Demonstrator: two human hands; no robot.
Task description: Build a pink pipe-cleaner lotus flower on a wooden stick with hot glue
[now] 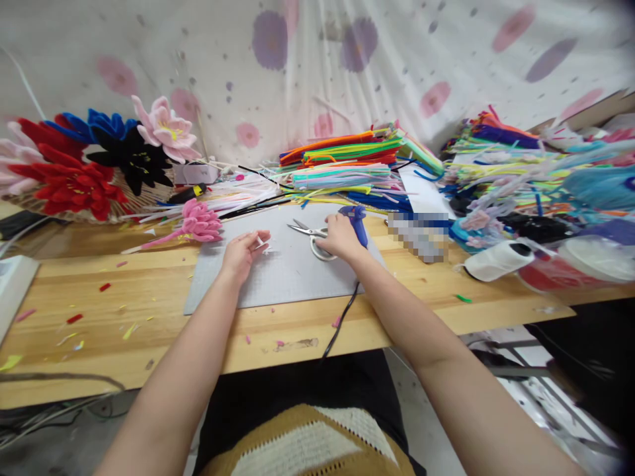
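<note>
On the grey board (278, 281), my right hand (343, 237) has its fingers closed at the handles of a pair of scissors (313, 232). The scissors' open blades point to the left. Just behind that hand lies a blue glue gun (358, 221), partly hidden, with a black cord running to the table's front edge. My left hand (241, 256) is at the board's left part, its fingers curled together around a small white piece (265, 246) whose exact shape is unclear. A pink fuzzy flower (198, 222) on a stem lies left of it.
Bundles of coloured pipe cleaners (347, 155) are stacked behind the board. Finished fuzzy flowers (79, 185) stand at the left. A white thread spool (499, 260) and plastic tubs (590, 261) sit at the right. Small scraps (74, 318) litter the wooden table (169, 291).
</note>
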